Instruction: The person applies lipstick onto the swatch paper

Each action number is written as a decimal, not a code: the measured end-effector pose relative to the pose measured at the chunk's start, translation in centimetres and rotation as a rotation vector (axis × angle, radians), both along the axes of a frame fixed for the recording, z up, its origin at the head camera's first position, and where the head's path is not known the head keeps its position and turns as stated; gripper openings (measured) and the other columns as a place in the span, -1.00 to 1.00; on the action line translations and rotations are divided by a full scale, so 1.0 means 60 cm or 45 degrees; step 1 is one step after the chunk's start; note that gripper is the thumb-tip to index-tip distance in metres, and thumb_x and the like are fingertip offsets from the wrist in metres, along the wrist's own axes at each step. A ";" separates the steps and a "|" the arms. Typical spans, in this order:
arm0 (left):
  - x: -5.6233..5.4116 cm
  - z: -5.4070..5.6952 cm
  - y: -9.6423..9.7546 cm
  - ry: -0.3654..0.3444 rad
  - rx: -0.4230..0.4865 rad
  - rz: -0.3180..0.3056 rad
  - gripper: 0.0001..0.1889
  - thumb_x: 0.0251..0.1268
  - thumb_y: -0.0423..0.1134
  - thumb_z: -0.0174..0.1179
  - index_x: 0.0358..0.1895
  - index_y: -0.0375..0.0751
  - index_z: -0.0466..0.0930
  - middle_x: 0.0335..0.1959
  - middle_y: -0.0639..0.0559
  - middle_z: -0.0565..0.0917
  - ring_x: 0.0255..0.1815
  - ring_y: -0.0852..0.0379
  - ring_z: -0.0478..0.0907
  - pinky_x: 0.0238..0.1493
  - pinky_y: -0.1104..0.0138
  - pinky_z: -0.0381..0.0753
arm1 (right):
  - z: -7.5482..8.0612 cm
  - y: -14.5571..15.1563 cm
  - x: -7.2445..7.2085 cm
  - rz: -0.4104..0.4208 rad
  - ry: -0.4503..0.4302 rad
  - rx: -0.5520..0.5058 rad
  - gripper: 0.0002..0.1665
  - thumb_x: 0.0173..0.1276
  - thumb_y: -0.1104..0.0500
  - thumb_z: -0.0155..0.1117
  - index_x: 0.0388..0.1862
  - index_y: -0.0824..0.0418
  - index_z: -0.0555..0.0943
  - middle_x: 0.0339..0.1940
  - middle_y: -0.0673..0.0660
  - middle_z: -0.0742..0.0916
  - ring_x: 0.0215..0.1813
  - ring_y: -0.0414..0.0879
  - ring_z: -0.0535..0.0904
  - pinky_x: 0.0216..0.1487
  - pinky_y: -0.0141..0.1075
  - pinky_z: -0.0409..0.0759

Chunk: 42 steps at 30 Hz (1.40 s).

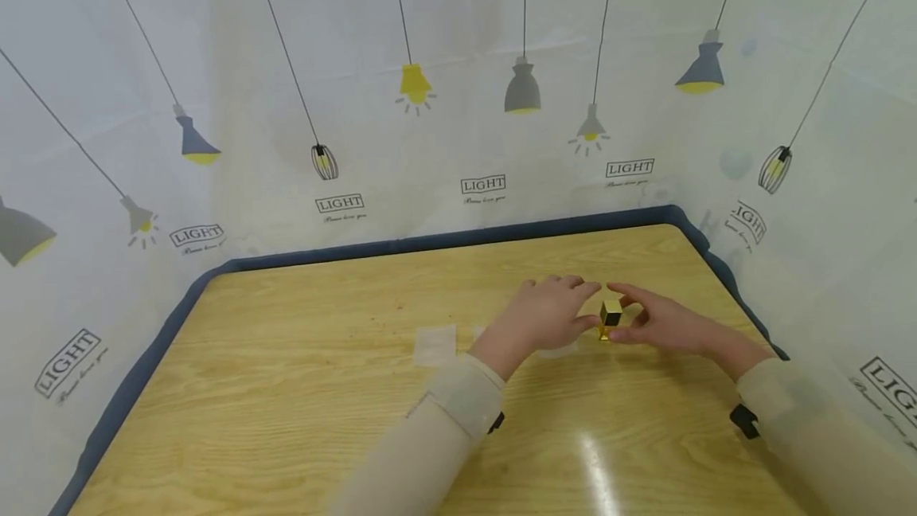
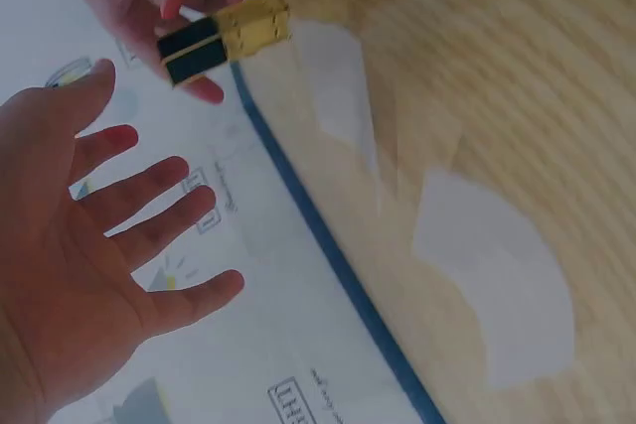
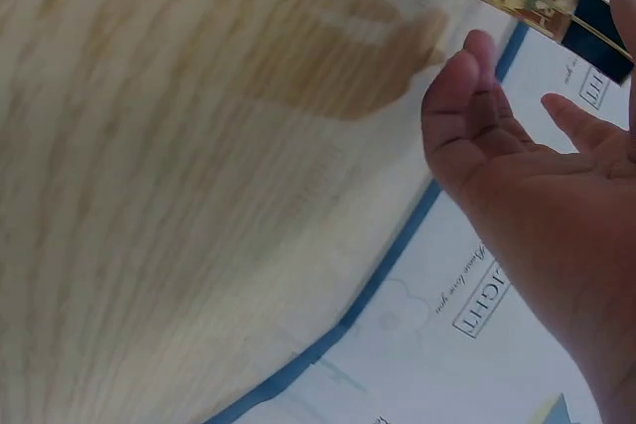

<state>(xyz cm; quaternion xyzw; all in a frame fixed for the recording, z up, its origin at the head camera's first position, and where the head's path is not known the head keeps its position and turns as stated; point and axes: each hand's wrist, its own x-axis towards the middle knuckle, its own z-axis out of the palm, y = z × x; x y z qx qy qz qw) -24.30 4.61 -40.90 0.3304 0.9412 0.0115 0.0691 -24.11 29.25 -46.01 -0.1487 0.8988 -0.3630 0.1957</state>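
A small gold-and-black block-shaped object (image 1: 611,314) stands upright at the right part of the table, its gold section down and its black section above. Just left of it is my left hand (image 1: 550,314), fingers spread and thumb toward the object; the left wrist view shows the palm (image 2: 70,265) holding nothing. From the other side my right hand (image 1: 662,321) reaches around the object with thumb and fingers apart. In the right wrist view the right hand (image 3: 537,196) has loosely bent fingers beside the object (image 3: 556,7), which is partly cut off there.
One white sheet (image 1: 435,345) lies on the wooden table (image 1: 286,404) left of my left forearm; others are partly covered by the left hand. Small reddish specks (image 1: 399,306) dot the tabletop. A dark blue edge (image 1: 430,243) borders it, with lamp-printed white sheeting (image 1: 458,134) behind.
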 end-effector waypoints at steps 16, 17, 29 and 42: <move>-0.003 -0.052 0.072 0.135 0.021 -0.014 -0.53 0.64 0.13 0.13 0.52 0.47 0.41 0.34 0.38 0.62 0.26 0.26 0.61 0.22 0.23 0.71 | -0.018 0.005 -0.010 0.035 0.043 -0.052 -0.22 0.43 -0.02 0.51 0.46 0.37 0.51 0.36 0.39 0.66 0.08 0.01 0.73 -0.04 -0.27 0.67; -0.003 -0.055 0.072 0.149 0.032 -0.019 -0.53 0.63 0.12 0.14 0.51 0.47 0.43 0.30 0.39 0.64 0.22 0.26 0.62 0.19 0.24 0.72 | -0.017 0.006 -0.010 0.037 0.046 -0.048 -0.24 0.43 -0.01 0.51 0.45 0.38 0.52 0.36 0.39 0.67 0.07 0.01 0.73 -0.05 -0.27 0.66; 0.011 -0.065 0.063 0.158 0.144 -0.018 -0.62 0.59 0.01 0.26 0.37 0.42 0.58 -0.03 0.39 0.71 -0.17 0.38 0.62 -0.15 0.40 0.69 | -0.027 0.000 -0.003 0.074 0.032 -0.129 -0.41 0.44 0.10 0.50 0.32 0.38 0.61 0.24 0.36 0.73 -0.01 -0.03 0.73 -0.16 -0.31 0.64; 0.015 -0.059 0.064 0.137 0.176 -0.104 -0.64 0.61 -0.01 0.22 0.36 0.40 0.59 -0.06 0.43 0.69 -0.21 0.42 0.60 -0.25 0.47 0.58 | -0.016 0.011 0.002 0.188 -0.128 -0.118 -0.22 0.53 0.02 0.40 0.52 0.43 0.40 0.42 0.38 0.61 0.31 0.11 0.63 0.08 -0.44 0.63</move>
